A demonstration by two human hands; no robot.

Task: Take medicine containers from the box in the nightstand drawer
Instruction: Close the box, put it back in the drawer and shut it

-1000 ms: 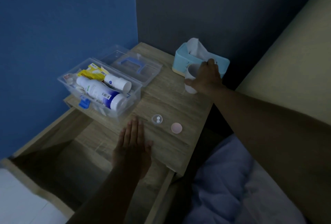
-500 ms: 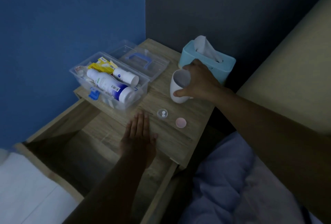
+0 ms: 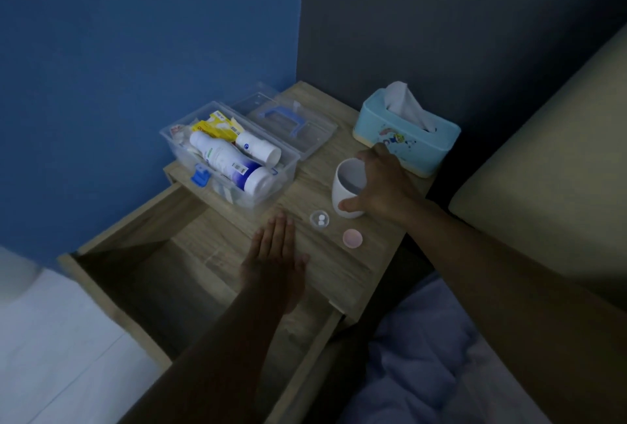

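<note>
Clear plastic box [image 3: 234, 166], lid off, standing on the left rear of the nightstand top, here the desk [image 3: 339, 274], above the pulled-out drawer [image 3: 142, 274]; lifted out of the drawer, by appearance, so that its contents lie within easy reach. Contents: large white bottle with blue band [image 3: 230, 166] lying on its side, smaller white bottle [image 3: 258, 147] beside it, yellow packet [image 3: 217, 127] behind; none yet taken out. Box lid with blue handle [image 3: 291, 121] set flat just behind the box, clear of the working space. Small clear cap [image 3: 319, 219] holding two white tablets, and a pink round lid [image 3: 352, 238], both near the front middle of the desk, apart from each other; likely a dose set ready. White cup [image 3: 347, 188], upright, just beside the clear cap; right hand [image 3: 380, 182] wraps it from the side, grip closed round the cup wall, thumb low on the front. Left hand [image 3: 274, 261] open, palm down, fingers straight, holding nothing, resting at the desk's front edge, probably as a brace. Teal tissue box [image 3: 407, 138] at the rear right, just behind the right hand. Drawer interior dark; contents not discernible.
</note>
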